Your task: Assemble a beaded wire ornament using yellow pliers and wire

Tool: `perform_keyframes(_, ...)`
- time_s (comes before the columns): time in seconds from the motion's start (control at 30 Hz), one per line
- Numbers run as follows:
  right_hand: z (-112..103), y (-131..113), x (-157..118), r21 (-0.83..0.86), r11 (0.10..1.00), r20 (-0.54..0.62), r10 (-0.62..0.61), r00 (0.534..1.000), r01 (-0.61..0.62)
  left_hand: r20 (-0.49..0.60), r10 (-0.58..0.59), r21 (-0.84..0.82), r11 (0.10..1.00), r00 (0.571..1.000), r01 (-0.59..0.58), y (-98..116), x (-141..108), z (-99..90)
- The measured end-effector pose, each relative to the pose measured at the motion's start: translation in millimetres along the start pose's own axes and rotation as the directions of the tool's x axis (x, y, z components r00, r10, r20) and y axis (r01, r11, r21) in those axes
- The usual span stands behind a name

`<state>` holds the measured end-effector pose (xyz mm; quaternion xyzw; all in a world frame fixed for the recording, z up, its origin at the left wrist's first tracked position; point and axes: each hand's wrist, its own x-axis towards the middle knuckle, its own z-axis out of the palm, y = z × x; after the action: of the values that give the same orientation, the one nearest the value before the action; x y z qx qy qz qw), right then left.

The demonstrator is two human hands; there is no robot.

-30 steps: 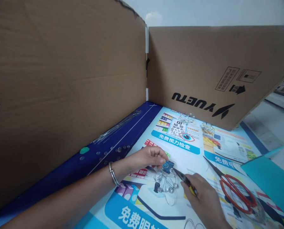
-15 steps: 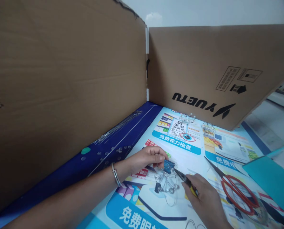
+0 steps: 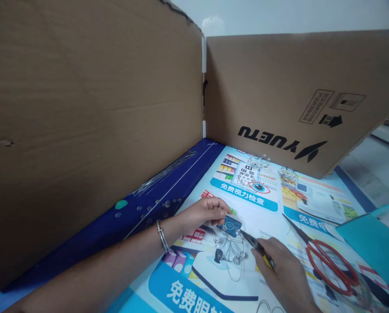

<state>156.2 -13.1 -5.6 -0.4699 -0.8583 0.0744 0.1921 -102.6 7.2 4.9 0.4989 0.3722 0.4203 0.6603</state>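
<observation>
Moved: view has swung slightly, so everything sits a bit further right; left hand now higher over the blue tag, pliers tips closer to it.
Left wall: cardboard (image 3: 83, 130) standing upright along the left side.
Left edge: navy strip (image 3: 96, 248) with wire bundle (image 3: 165, 170) and clear beads (image 3: 158, 205) lying on it.
Left hand (image 3: 204, 213): bangle (image 3: 162, 237) on wrist; fingers curled, just at the blue tag (image 3: 230, 226); pinching or not, cannot tell.
Work piece: wire frame (image 3: 229, 251) with beads, lying on the poster (image 3: 246, 195), centre-near, blue tag at its far end.
Right hand (image 3: 281, 271): pinching yellow-handled pliers (image 3: 258, 248) pressed together, tips at the blue tag.
Far: more bead pieces (image 3: 258, 163).
Right: red scissors (image 3: 328, 267) on poster, teal card (image 3: 373, 245) beyond.
</observation>
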Motion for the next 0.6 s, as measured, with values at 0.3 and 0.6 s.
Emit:
perform_keyframes(0.3,0.9,0.7,0.0,-0.016,1.000,-0.046,-0.015,0.999,0.015,-0.048,-0.009,-0.007,1.000,0.999,0.008,2.2,0.3,1.6)
perform_keyframes(0.6,1.9,1.4,-0.5,-0.001,1.000,-0.002,0.009,1.000,-0.009,-0.080,0.005,0.010,1.000,0.997,-0.005,4.6,3.3,3.0)
